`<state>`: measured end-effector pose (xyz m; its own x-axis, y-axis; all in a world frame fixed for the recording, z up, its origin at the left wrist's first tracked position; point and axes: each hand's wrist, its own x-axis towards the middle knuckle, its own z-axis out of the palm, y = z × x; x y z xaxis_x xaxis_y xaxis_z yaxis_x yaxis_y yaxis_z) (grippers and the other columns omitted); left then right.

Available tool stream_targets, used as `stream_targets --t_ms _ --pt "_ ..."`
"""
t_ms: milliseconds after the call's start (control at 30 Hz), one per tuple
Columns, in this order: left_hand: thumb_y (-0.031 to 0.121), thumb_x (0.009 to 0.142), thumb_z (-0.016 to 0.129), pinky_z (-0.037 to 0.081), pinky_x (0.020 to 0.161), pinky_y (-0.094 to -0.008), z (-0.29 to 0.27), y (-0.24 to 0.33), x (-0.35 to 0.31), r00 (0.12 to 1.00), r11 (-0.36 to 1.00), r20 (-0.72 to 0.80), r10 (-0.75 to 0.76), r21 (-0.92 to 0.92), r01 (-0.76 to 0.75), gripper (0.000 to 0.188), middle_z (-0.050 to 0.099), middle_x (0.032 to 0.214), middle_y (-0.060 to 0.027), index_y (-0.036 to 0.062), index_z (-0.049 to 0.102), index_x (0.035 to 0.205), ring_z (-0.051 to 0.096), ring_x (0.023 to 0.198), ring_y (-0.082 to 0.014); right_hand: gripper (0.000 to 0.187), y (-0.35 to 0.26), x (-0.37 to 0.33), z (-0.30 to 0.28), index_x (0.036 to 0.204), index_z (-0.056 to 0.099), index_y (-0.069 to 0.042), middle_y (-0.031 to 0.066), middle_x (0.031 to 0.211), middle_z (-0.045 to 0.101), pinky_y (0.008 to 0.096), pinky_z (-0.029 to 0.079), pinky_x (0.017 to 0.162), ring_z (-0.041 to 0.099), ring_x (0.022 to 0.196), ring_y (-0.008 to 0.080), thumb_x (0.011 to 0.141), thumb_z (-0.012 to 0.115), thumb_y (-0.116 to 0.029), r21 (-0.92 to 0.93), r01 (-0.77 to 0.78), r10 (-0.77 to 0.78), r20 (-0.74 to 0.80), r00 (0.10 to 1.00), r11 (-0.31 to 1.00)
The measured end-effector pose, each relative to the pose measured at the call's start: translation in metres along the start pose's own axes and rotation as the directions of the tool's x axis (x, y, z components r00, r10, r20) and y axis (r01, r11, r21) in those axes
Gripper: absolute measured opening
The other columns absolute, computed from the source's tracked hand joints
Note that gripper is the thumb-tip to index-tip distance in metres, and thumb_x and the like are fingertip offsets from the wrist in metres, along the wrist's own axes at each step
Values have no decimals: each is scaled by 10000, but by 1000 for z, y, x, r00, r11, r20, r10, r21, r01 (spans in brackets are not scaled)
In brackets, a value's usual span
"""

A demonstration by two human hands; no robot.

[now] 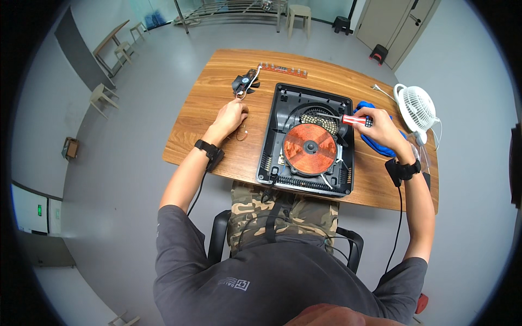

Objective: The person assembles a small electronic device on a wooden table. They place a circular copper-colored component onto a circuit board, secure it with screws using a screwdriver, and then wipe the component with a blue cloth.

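Note:
An opened induction cooker (269,136) lies on the wooden table (217,73) in front of me, its round copper coil (302,155) facing up. Over the housing's right side, my right hand (381,129) grips a screwdriver (356,120) with a red, white and dark striped handle. Its shaft points left above the vent grille behind the coil. To the left of the cooker, my left hand (231,116) has its fingers curled together beside a small black fan (244,83) and its wires. Whatever those fingers may pinch is too small to make out.
A narrow brown circuit board (283,69) lies at the table's back. On the right stand a white desk fan (417,108) and a bunched blue cloth (375,142). A thin loose wire (242,134) lies by my left wrist. Black cables trail from both wristbands.

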<state>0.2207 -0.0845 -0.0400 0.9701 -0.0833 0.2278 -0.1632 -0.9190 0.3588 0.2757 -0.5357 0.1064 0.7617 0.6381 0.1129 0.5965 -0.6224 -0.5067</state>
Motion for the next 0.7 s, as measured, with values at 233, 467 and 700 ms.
stream_targets --t_ms 233,467,700 --pt "122 925 677 541 878 -472 18 -11 12 999 993 48 23 113 -29 106 702 1036 -175 22 708 942 667 1014 -398 274 -3 -4 -1 1016 741 23 173 821 718 365 532 761 694 780 256 867 756 -207 -12 18 -17 61 998 1000" --pt "111 927 697 570 768 -457 2 16 12 992 998 -121 46 -47 -52 130 737 897 -187 -15 670 944 717 842 -371 263 -5 2 -1 1046 731 15 174 879 712 368 533 779 689 827 276 866 751 -176 -61 33 -27 99 995 998" --pt "41 873 704 541 677 -276 -29 118 -24 970 860 87 228 -485 -159 116 670 772 -49 -4 691 980 646 718 -102 291 -39 12 1 1017 720 17 201 907 728 403 549 772 710 860 352 844 739 -217 2 233 -231 150 961 973"
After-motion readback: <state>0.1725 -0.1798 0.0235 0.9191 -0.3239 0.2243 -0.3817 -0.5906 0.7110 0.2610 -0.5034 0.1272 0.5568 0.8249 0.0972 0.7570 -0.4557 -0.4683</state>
